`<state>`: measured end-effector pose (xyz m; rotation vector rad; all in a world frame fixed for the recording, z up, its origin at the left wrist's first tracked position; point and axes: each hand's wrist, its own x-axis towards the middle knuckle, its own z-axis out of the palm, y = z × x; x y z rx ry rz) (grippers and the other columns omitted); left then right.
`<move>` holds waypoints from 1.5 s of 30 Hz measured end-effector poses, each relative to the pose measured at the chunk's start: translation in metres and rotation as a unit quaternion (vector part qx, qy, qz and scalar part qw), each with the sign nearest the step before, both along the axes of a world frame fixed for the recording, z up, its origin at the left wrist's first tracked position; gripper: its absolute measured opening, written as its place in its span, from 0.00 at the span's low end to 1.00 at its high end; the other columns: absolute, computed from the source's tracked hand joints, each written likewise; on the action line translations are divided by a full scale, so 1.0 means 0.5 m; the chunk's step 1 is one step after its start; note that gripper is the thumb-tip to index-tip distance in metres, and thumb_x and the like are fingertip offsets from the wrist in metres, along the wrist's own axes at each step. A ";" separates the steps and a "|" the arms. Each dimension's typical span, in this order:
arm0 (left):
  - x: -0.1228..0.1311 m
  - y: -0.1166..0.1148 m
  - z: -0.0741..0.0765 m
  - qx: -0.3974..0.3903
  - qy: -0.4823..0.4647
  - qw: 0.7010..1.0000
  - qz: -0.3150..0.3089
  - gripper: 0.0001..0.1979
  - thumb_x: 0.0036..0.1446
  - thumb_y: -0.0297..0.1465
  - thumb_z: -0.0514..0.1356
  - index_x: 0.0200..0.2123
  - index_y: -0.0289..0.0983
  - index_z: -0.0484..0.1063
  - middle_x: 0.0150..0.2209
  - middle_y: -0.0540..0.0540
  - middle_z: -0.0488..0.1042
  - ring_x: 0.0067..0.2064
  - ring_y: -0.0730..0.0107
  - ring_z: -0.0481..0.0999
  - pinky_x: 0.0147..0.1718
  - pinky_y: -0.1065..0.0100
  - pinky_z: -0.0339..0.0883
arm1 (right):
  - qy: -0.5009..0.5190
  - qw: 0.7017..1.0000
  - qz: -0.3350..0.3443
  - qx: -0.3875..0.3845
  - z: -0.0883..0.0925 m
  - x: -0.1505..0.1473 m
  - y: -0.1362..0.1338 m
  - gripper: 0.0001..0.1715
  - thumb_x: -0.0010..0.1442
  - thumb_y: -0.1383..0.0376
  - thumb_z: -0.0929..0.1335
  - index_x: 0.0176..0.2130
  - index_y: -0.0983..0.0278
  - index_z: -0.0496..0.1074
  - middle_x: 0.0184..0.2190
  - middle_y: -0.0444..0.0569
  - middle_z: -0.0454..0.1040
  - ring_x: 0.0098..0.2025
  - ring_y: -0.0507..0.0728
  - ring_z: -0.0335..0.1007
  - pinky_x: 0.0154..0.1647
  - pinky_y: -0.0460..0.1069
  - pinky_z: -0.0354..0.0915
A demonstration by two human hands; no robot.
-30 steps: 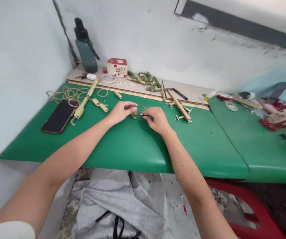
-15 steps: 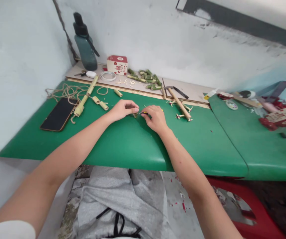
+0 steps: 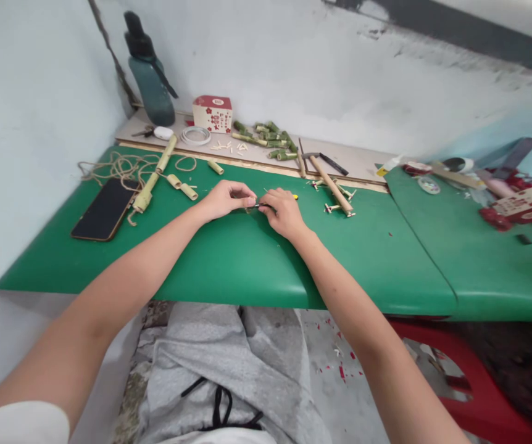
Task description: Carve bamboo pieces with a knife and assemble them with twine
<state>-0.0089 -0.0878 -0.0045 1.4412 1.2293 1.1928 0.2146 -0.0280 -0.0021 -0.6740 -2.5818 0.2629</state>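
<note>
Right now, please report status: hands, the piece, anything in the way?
Left hand pinching small bamboo piece. Right hand gripping thin yellow-ended tool against it. Nothing between them.

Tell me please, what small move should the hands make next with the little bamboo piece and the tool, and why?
Probably press the thin tool a little further into the small bamboo piece. The left hand pinches the piece down on the green table, and the right hand holds the tool with its tip at the piece. How deep the tip sits is too small to tell.
</note>
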 end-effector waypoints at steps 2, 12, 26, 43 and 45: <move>0.001 -0.001 0.001 -0.004 -0.003 1.000 0.005 0.29 0.42 0.52 0.78 0.36 0.33 0.86 0.30 0.44 0.84 0.30 0.71 0.75 0.34 0.67 0.68 | 0.006 1.000 0.008 -0.001 0.001 0.001 -0.002 0.09 0.72 0.65 0.66 0.41 0.61 0.78 0.38 0.52 0.79 0.45 0.64 0.66 0.46 0.57 0.57; 0.011 -0.005 0.014 -0.049 -0.036 0.998 0.013 0.32 0.34 0.53 0.81 0.35 0.34 0.85 0.32 0.42 0.85 0.34 0.66 0.80 0.40 0.63 0.75 | -0.011 1.000 0.004 0.012 0.008 0.002 -0.006 0.10 0.72 0.66 0.67 0.40 0.62 0.79 0.38 0.53 0.74 0.45 0.64 0.64 0.43 0.56 0.56; 0.010 -0.010 0.016 -0.046 -0.002 0.999 0.029 0.29 0.35 0.52 0.81 0.34 0.35 0.85 0.32 0.44 0.85 0.34 0.67 0.78 0.40 0.63 0.73 | -0.005 0.994 0.094 0.048 0.004 0.018 0.018 0.15 0.76 0.62 0.65 0.43 0.62 0.80 0.36 0.52 0.72 0.41 0.62 0.59 0.46 0.56 0.59; 0.001 0.001 0.009 -0.032 -0.009 0.999 -0.026 0.25 0.44 0.50 0.78 0.37 0.35 0.86 0.31 0.44 0.84 0.32 0.67 0.78 0.36 0.65 0.71 | 0.028 0.999 0.043 -0.012 0.007 0.016 -0.017 0.12 0.76 0.63 0.64 0.46 0.59 0.78 0.43 0.52 0.82 0.47 0.64 0.68 0.48 0.57 0.60; 0.000 0.002 0.009 -0.028 -0.012 0.999 -0.032 0.25 0.44 0.49 0.78 0.37 0.35 0.86 0.32 0.43 0.85 0.32 0.67 0.79 0.36 0.65 0.72 | 0.028 0.999 0.034 -0.019 0.009 0.015 -0.021 0.12 0.75 0.64 0.64 0.45 0.59 0.78 0.43 0.53 0.82 0.48 0.64 0.69 0.48 0.57 0.60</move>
